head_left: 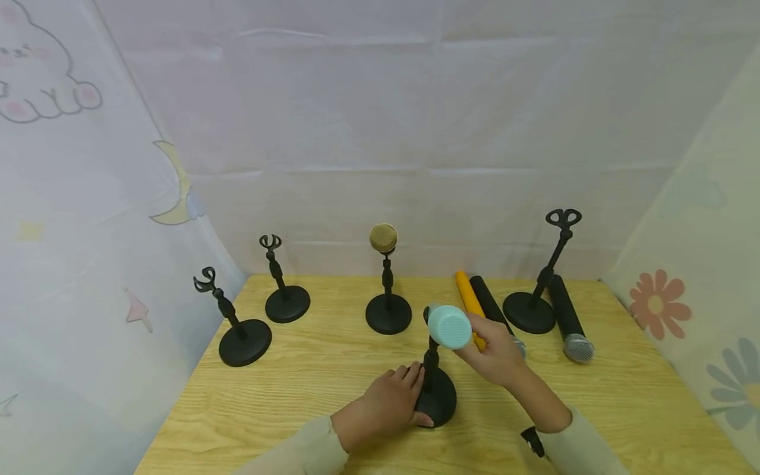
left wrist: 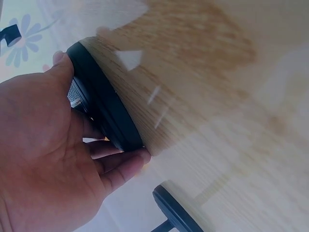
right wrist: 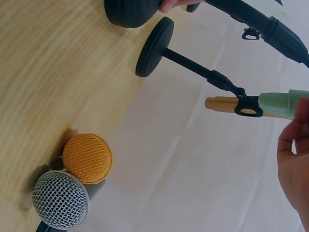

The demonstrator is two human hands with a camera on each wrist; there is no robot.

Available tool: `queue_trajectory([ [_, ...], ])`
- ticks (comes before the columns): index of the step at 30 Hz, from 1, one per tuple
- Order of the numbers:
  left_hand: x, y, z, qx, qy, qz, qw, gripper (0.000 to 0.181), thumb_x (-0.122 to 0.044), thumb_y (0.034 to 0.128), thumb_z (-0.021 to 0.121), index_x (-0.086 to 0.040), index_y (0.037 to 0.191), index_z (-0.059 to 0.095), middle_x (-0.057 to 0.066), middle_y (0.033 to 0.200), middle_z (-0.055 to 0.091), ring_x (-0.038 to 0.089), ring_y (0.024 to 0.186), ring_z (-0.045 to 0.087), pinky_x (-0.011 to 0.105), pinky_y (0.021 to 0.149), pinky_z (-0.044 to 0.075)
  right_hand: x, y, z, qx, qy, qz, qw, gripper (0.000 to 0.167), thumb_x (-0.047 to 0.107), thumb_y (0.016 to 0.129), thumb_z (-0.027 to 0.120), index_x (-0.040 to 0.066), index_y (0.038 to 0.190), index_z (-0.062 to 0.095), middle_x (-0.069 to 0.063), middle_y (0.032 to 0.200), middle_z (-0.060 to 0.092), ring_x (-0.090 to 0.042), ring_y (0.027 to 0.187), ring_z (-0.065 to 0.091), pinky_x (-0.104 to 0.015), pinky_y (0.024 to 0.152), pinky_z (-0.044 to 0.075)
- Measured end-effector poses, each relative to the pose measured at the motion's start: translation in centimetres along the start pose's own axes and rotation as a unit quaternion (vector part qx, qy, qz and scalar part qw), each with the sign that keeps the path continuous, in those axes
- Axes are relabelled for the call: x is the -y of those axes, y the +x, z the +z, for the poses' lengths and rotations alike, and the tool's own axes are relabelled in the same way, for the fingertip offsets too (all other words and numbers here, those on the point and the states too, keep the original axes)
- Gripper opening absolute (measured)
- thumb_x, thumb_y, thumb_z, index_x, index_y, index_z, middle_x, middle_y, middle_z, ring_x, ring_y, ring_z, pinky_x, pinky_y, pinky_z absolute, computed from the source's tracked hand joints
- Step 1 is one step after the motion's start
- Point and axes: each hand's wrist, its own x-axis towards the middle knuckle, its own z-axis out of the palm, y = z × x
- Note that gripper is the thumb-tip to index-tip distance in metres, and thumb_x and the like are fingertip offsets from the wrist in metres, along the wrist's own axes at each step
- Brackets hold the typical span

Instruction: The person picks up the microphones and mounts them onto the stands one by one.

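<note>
My left hand [head_left: 388, 402] grips the round black base of a desktop microphone stand [head_left: 438, 399]. In the left wrist view, thumb and fingers of the left hand [left wrist: 53, 150] span the base's rim [left wrist: 108, 99]. Above that stand, my right hand [head_left: 493, 349] holds a mint-green microphone [head_left: 450, 327], its head toward the head camera. The microphone's head partly covers the stand's top, so I cannot tell whether it sits in the clip. In the right wrist view, the right hand [right wrist: 294, 159] is at the green handle [right wrist: 273, 102].
A gold microphone [head_left: 383, 238] stands in its holder at the back. Two bare stands [head_left: 245, 342] [head_left: 287, 303] are at left, another [head_left: 530, 311] at right. An orange microphone [head_left: 469, 297] and black microphones [head_left: 490, 302] [head_left: 567, 310] lie at right. Fabric walls [head_left: 356, 132] border the table.
</note>
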Motion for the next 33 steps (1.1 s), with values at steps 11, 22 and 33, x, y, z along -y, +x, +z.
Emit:
queue_trajectory([
  [11,0.1,-0.1,0.0,0.009,-0.008,-0.005,0.9999,0.091,-0.078,0.0940,0.025,-0.014,0.158,0.038,0.001,0.161,0.037,0.013,0.139,0.043,0.025,0.106,0.044,0.4,-1.0,0.7,0.075,-0.026,0.074,0.9941,0.027,0.002,0.087,0.077,0.012,0.111,0.072,-0.002,0.105,0.075,-0.009,0.097,0.069,-0.034,0.079,0.059],
  [22,0.0,-0.1,-0.1,0.001,0.000,-0.004,1.0000,0.091,-0.078,0.0941,0.025,-0.014,0.157,0.039,0.001,0.160,0.039,0.013,0.137,0.045,0.024,0.105,0.045,0.5,-1.3,1.1,0.101,-0.007,0.096,0.9903,0.025,0.005,0.090,0.075,0.011,0.114,0.068,0.003,0.105,0.072,-0.017,0.097,0.070,-0.035,0.083,0.059],
  [33,0.0,-0.2,-0.3,0.005,-0.005,-0.002,1.0000,0.090,-0.077,0.0947,0.025,-0.014,0.158,0.038,0.002,0.161,0.038,0.013,0.140,0.043,0.025,0.105,0.045,-0.2,-1.5,1.7,0.136,0.021,0.074,0.9878,0.031,0.004,0.091,0.075,0.011,0.119,0.066,-0.005,0.109,0.069,-0.013,0.096,0.066,-0.034,0.083,0.058],
])
